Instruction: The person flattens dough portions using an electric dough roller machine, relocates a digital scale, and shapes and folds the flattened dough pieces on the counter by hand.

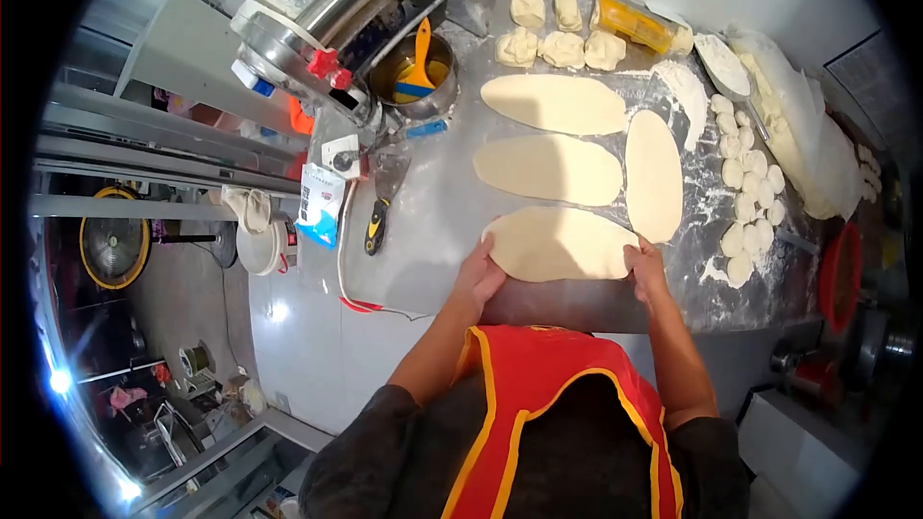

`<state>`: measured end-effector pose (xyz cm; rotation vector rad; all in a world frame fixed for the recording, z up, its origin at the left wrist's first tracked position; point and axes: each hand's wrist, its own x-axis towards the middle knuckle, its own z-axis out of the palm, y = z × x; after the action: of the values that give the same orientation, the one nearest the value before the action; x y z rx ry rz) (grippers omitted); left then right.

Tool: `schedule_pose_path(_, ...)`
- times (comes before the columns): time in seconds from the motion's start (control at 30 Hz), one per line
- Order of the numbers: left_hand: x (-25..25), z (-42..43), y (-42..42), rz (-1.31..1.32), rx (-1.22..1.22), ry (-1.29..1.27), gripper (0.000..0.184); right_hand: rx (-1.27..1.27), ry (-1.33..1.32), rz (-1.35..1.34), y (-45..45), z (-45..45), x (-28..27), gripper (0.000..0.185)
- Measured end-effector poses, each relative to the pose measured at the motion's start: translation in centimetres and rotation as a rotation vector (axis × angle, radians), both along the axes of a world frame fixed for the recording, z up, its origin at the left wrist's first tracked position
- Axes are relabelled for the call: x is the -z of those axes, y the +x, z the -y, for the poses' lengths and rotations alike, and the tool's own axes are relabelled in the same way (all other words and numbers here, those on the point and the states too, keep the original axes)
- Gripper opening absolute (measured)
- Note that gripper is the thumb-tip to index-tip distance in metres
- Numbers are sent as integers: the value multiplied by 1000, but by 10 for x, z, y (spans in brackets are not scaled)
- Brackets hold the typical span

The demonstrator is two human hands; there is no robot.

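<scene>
An oval sheet of dough lies at the front of the metal table. My left hand pinches its left end, and my right hand pinches its right end. Behind it lie two more oval sheets, a middle one and a far one. A fourth sheet lies lengthwise to the right, close to my right hand.
Several dough lumps sit at the back beside a yellow roller. Small dough balls and a flour scoop are on the right. At left are a pot with a brush, a scraper and a white-blue packet.
</scene>
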<state>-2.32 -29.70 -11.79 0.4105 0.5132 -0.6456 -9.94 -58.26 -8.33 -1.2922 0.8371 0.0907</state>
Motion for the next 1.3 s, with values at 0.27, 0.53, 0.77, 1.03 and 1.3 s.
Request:
schedule_pose_path(0.27, -62, -7, 25, 302, 308, 768, 38, -229, -344, -39, 1, -4, 17, 20)
schedule_pose_path(0.53, -43, 33, -10, 1468, 527, 1957, 59, -417, -939, 556, 2, -27, 5, 59)
schedule_pose_path(0.77, -38, 38, -15, 1552, 816, 1955, 63, -970, -1230, 369, -1, -35, -15, 59)
schedule_pose_path(1.03, -52, 52, 24, 1590, 363, 1804, 45, -619, -1436, 240, 29, 26, -2, 61)
schedule_pose_path(1.3, -55, -2, 126, 808, 39, 1566, 30, -590, -1287, 210, 41, 22, -29, 59)
